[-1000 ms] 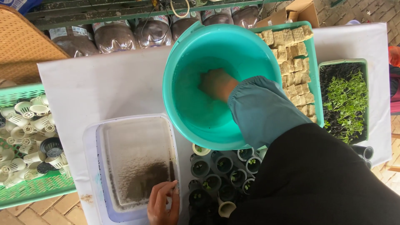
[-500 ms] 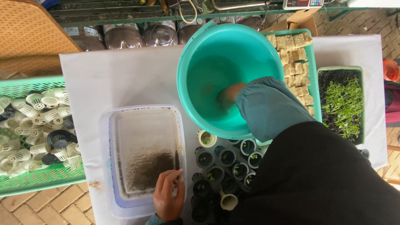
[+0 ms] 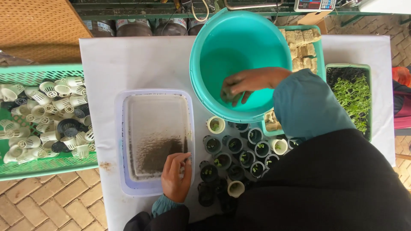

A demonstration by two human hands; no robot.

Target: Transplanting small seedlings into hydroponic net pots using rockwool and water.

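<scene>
small dark lump clamped in the right hand (image 3: 246,85) grip, lifted inside the teal basin (image 3: 214,55) on the white desk (image 3: 141,60), higher than half a second ago when sunk at the bottom. left hand (image 3: 175,177) fingers loosely curled on the shallow tray (image 3: 124,141) rim, unmoved, beside small pots (image 3: 222,160).

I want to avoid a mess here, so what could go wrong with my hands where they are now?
The teal bucket overhangs the small pots, so water may drip from your right hand onto the seedlings. Your left hand rests on the shallow tray's near rim; pressing there might tip its dark grit out.
</scene>
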